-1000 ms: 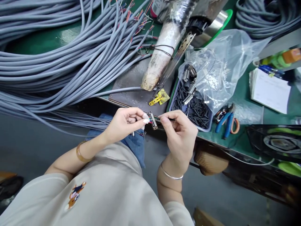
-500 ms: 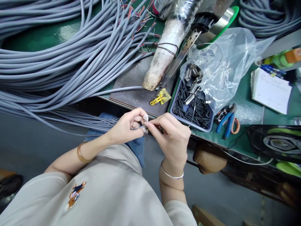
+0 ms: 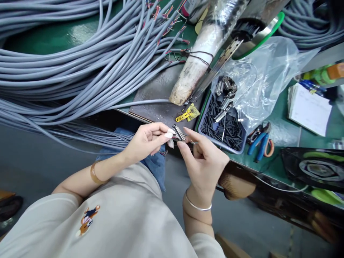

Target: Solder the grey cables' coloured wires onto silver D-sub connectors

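Note:
My left hand (image 3: 146, 142) pinches the wired end of a small metal multi-pin connector (image 3: 178, 132) just off the front edge of the green bench. My right hand (image 3: 204, 161) is closed beside it, thumb and forefinger pinched at the connector's wires; a thin strand shows past its fingers. A grey cable (image 3: 145, 104) runs from a dark metal plate (image 3: 158, 93) toward my hands. Both wrists wear bangles.
A large heap of grey cables (image 3: 67, 68) with stripped coloured ends fills the left of the bench. A blue tray (image 3: 223, 125) holds black sleeves and metal connectors, under a clear plastic bag (image 3: 263, 75). Blue-handled cutters (image 3: 258, 139), a yellow clip (image 3: 186, 114) and a white notepad (image 3: 309, 109) lie nearby.
The hands were pressed together with the connector hidden half a second ago; now they have drawn slightly apart and the connector shows again between the fingertips.

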A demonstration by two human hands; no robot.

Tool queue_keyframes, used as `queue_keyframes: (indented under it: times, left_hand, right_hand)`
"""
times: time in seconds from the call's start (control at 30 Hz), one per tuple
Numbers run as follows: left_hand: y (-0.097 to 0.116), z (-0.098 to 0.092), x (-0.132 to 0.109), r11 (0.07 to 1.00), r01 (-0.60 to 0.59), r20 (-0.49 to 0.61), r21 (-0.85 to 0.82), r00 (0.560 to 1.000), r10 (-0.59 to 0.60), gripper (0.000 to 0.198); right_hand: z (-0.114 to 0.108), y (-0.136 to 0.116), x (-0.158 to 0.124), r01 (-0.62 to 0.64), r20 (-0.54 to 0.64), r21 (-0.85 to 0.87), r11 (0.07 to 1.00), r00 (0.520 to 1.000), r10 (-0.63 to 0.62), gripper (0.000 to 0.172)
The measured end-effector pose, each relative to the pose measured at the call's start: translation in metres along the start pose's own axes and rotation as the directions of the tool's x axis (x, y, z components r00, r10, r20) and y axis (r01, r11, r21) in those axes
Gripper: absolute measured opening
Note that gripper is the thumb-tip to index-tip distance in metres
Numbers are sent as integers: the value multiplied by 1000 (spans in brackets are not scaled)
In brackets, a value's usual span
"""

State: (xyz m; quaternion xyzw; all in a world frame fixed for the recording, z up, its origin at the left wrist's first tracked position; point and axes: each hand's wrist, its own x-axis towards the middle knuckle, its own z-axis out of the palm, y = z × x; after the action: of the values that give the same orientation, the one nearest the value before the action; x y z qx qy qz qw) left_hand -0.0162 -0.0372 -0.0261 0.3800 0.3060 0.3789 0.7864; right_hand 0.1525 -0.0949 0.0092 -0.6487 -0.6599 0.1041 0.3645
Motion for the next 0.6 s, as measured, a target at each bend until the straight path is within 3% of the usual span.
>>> queue_keyframes:
  times: [0.17, 0.23, 0.3, 0.37, 0.43, 0.53, 0.6]
  left_hand:
    - [1, 3, -4, 998, -54, 4, -43, 999, 54, 35]
    - [2, 3, -5, 990, -135, 16, 33, 991, 134, 28]
    - [3, 2, -5, 939, -282, 24, 197, 959, 282, 19]
    - [4, 1, -3, 836, -407, 46, 368, 906, 421, 12]
    - [5, 0, -1, 773, -441, 48, 457, 879, 474, 11]
    - [8, 1, 4, 827, -356, -58, 435, 905, 421, 10]
    - [9, 2, 6, 884, -286, -148, 371, 921, 360, 12]
  right_hand:
    - [13, 4, 3, -119, -9, 223, 968, 992, 124, 16]
    - [15, 7, 4, -166, 33, 327, 930, 986, 165, 18]
    - [15, 9, 4, -161, 19, 324, 932, 986, 164, 19]
    - [15, 8, 3, -99, -59, 216, 971, 992, 114, 17]
    - [13, 8, 2, -15, -147, 90, 996, 989, 28, 16]
    - [10, 10, 2, 77, -305, 82, 994, 951, -48, 37]
    - [8, 12, 5, 134, -484, 168, 977, 874, -36, 47]
